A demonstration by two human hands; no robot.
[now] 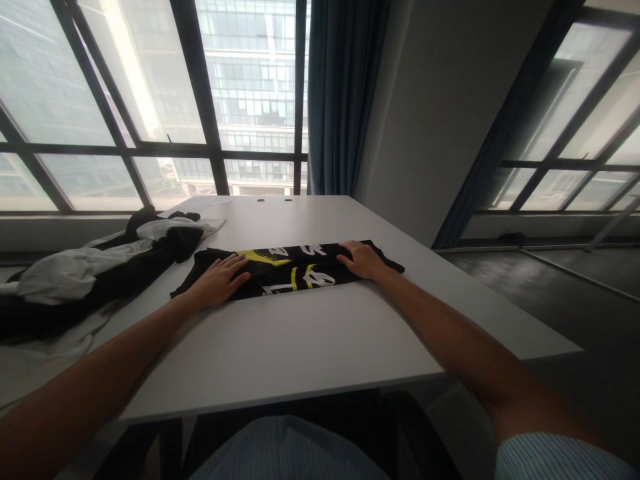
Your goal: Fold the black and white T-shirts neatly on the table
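Note:
A black T-shirt (280,288) with yellow and white print lies folded into a long flat strip across the white table. My left hand (219,280) rests on its left part, fingers stretched out over the cloth. On the right part lies my right hand (361,260), palm down, its fingers spread and slightly bent on the fabric. Neither hand grips the cloth. Some of the print is covered by folds, and the cloth under both palms is hidden.
The white table (300,353) reaches to the windows at the back, its front edge close to my body. A heap of black and white clothes (115,267) lies along its left side. A blue curtain (340,100) hangs beyond the far edge.

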